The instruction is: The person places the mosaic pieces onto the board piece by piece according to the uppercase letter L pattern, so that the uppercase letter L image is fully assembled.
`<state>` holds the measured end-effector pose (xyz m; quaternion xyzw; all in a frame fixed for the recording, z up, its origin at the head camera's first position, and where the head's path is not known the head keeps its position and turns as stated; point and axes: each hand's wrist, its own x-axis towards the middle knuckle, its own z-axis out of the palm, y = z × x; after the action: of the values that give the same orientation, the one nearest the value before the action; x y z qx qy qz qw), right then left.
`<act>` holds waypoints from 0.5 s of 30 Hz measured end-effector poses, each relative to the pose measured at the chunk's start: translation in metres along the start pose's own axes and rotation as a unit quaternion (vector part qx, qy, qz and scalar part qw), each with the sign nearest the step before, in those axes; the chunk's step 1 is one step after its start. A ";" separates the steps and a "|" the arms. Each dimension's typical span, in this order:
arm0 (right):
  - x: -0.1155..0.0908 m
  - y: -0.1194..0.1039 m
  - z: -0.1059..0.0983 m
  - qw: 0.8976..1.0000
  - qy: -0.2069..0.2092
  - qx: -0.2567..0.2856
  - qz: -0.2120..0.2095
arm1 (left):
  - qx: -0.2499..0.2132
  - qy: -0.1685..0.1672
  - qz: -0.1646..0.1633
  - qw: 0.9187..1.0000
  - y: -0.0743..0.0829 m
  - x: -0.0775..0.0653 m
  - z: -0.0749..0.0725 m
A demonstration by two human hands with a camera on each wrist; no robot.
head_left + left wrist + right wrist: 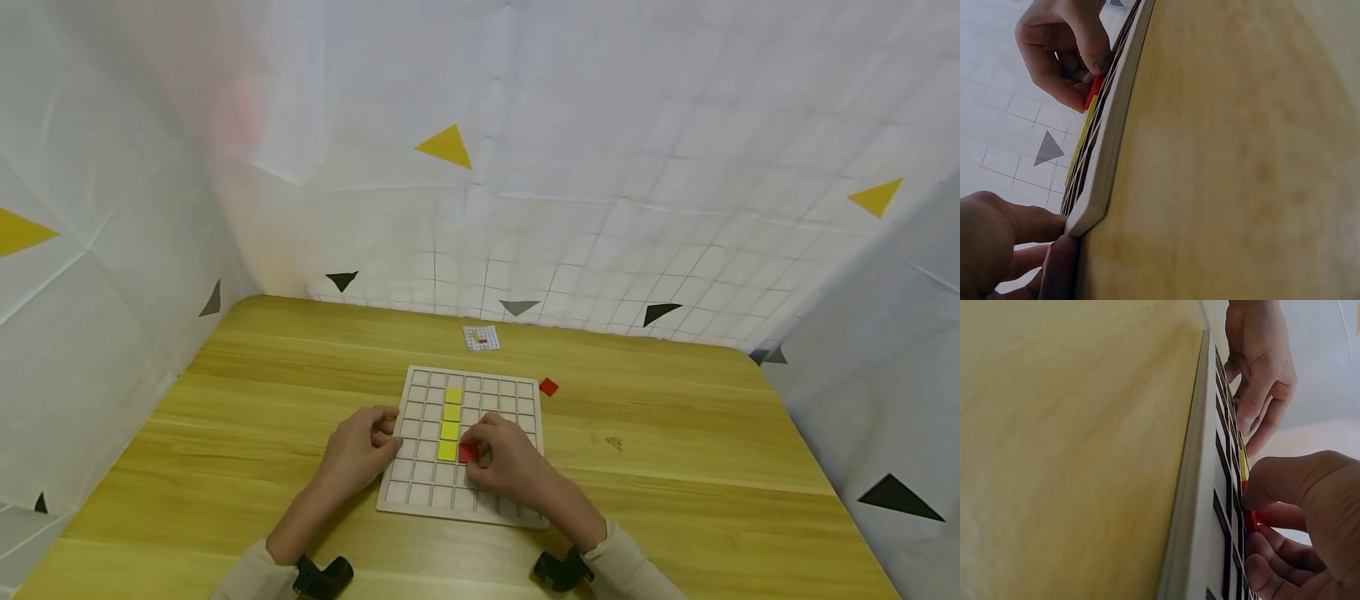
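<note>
A pale wooden grid board (420, 493) lies on the table, with several yellow square tiles (450, 431) in one column. My right hand (510, 462) pinches a red square tile (467, 453) between thumb and fingers, low over the board, just right of the lowest yellow tile. In the right wrist view the same red tile (1250, 520) shows partly behind the fingertips; whether it is seated in a cell I cannot tell. My left hand (358, 446) holds the board's left edge, its thumb and a finger at the rim in the left wrist view.
Another red tile (549, 387) lies on the table beside the board's upper right corner. Behind the board is a small printed card (482, 337) with a coloured grid pattern. White sheeting (525, 208) with triangles surrounds the wooden table (675, 450).
</note>
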<state>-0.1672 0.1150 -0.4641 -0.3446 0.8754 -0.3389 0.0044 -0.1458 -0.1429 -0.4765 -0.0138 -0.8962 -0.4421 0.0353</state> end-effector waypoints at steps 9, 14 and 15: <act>0.000 0.001 0.001 1.000 0.000 -0.007 0.004 | 0.000 -0.002 -0.009 1.000 0.003 -0.001 -0.001; 0.001 0.002 0.000 1.000 0.002 -0.003 0.007 | 0.000 -0.001 -0.009 1.000 0.003 -0.002 -0.001; 0.001 0.002 0.000 1.000 0.002 -0.002 0.007 | 0.000 0.000 -0.009 1.000 0.004 -0.002 -0.001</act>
<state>-0.1691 0.1153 -0.4655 -0.3383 0.8785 -0.3374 0.0042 -0.1436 -0.1415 -0.4733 -0.0063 -0.8965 -0.4420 0.0313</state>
